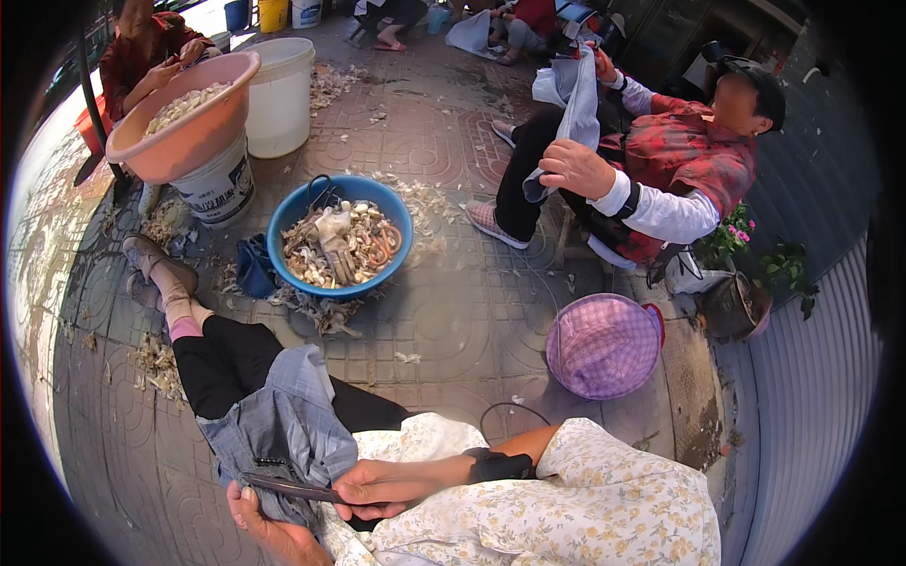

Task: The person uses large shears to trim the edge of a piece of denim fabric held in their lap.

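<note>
Head view: both hands (311, 509) hold a thin dark phone (293, 488).

Bright daylight — sharp, fisheye-bent edges

A basin (340, 238) of peelings sits on the paved floor (453, 330) ahead of the person's lap. Left behind it, a tub (184, 118) rests on a bucket (219, 184). A hat (604, 346) lies to the right, near a seated person (661, 170).

I see a cream floral blouse (566, 509), a black wristband (500, 465), black trousers (231, 354), a pink sock cuff (184, 328) and brown shoes (146, 255).
</note>
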A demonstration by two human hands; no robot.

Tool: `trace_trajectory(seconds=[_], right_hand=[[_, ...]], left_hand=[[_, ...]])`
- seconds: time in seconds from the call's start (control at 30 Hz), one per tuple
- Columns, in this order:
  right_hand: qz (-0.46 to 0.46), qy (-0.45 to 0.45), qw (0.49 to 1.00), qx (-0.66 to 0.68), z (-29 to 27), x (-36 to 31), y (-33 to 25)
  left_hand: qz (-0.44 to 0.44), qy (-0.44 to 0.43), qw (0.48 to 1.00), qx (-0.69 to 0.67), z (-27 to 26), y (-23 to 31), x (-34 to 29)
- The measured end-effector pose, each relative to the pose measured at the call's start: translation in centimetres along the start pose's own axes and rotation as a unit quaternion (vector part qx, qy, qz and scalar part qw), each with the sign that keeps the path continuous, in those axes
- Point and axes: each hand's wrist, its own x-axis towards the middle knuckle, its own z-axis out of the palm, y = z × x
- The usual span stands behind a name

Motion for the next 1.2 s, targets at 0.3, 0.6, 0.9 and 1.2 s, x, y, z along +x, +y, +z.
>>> trace_trajectory(seconds=[0.3, 0.6, 0.9, 1.2], right_hand=[[-0.085, 0.01, 0.993, -0.08, 0.6, 1.7, 0.5], [-0.081, 0.004, 0.994, -0.074, 1.0, 0.7, -1.0], [-0.142, 0.022, 0.982, -0.12, 1.1, 1.8, 0.5], [-0.144, 0.051, 0.978, -0.145, 1.7, 1.4, -0.1]], left_hand=[[0.206, -0.101, 0.938, 0.26, -1.0, 0.8, 0.8], [0.4, -0.189, 0.798, 0.409, -0.9, 1.6, 0.8], [0.412, -0.188, 0.782, 0.43, -0.6, 2.4, 0.7], [0.423, -0.196, 0.766, 0.442, -0.4, 2.4, 0.4]])
